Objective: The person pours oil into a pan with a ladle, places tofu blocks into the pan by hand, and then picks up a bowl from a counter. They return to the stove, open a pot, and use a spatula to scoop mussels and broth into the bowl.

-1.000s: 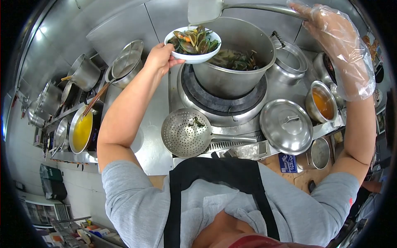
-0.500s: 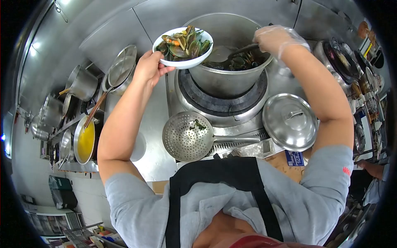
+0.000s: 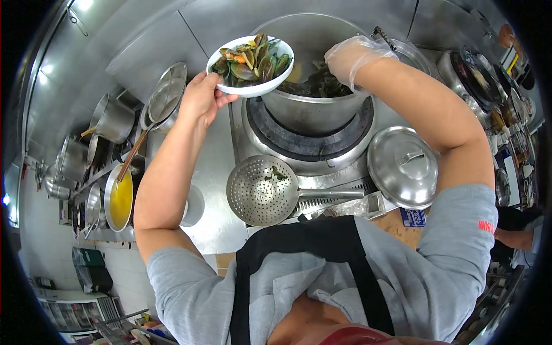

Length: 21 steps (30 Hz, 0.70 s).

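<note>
White bowl [image 3: 250, 91] heaped with mussels [image 3: 250, 60], gripped in left hand [image 3: 201, 99]; gloved right hand [image 3: 352, 57] in pot [image 3: 313, 103], grip hidden; more mussels left inside.

The left hand [image 3: 201, 98] holds a white bowl [image 3: 251, 57] of mussels beside the steel pot [image 3: 313, 103], into which the gloved right hand [image 3: 353, 57] dips.

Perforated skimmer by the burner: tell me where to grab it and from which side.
Take the skimmer by its long straight handle, coming from the right, where the handle points. The perforated bowl lies to the left, wide and round, with bits of greens in it, a poor grip.
</note>
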Motion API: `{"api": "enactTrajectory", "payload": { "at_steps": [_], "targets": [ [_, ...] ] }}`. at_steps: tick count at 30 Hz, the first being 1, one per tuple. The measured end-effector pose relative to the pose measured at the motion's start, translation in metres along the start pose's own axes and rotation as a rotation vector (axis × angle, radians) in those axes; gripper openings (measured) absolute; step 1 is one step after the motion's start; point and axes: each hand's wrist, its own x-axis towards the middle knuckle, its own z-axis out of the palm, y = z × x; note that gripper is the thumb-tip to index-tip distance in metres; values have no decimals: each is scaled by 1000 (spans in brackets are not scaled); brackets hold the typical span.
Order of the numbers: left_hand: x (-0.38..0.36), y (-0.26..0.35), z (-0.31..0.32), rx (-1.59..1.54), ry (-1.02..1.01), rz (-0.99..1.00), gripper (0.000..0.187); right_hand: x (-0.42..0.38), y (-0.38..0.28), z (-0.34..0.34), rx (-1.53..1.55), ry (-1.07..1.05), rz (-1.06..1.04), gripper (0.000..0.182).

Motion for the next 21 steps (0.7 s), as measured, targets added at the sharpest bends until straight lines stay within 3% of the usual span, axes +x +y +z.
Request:
{"api": "enactTrajectory", "payload": {
  "at_steps": [6, 10, 12, 14, 18, 21],
  "targets": [
    [2, -2, -1, -19, -12, -4, 24, -2, 17, 36, 31, 50, -39, 20],
    [0, 0, 2, -17, -23, 16, 24, 12, 30, 74, 277, 185, 28, 22],
    [-2, 0, 2, -10, -18, 9, 24, 4, 27, 73, 314, 213, 74, 27],
    [0, -1, 1, -1, -24, 19, 13, 3, 31, 74, 360, 212, 59, 28],
    [1, -1, 2, -8, -17, 24, 12, -14, 36, 61, 446, 255, 95, 34],
    [3, -1, 3, -14, -7, 17, 25, -34, 40, 39, 470, 309, 131, 49]
  ]
}}
